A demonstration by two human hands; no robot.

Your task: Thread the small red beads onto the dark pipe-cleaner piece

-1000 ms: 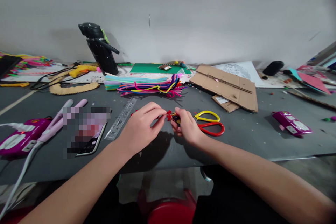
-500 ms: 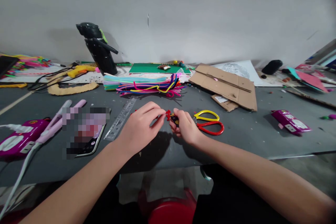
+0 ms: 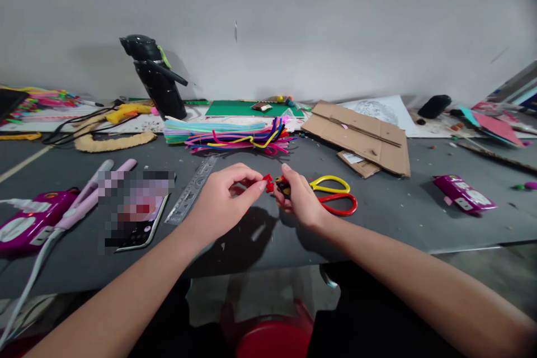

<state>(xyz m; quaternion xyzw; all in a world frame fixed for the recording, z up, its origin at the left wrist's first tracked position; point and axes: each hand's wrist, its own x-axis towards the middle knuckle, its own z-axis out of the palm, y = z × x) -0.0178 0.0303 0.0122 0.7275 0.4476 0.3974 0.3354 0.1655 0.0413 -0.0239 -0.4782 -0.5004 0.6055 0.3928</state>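
Observation:
Over the front half of the desk, my left hand (image 3: 229, 196) pinches a small red bent piece (image 3: 269, 183) between thumb and fingertips; it looks like fuzzy pipe cleaner. My right hand (image 3: 300, 196) is wrapped round a small black-and-yellow lighter-like object (image 3: 282, 183), its thumb raised along the top. That object's tip points at the red piece, with little or no gap between them. Just right of my right hand lie scissors with one yellow and one red handle (image 3: 338, 204), their blades hidden behind the hand. A clear ruler (image 3: 191, 190) lies left of my left hand.
Bundled coloured pipe cleaners (image 3: 235, 137) lie behind my hands, with cardboard (image 3: 361, 137) to their right. A black flask (image 3: 157, 78) stands by the wall. Leftward are a phone (image 3: 142, 215), a pink hair straightener (image 3: 90, 198) and a purple box (image 3: 37, 221); another purple box (image 3: 464, 196) is right.
My right thumb has lifted and the right hand has shifted slightly right. The left fingers have shifted their pinch on the red piece.

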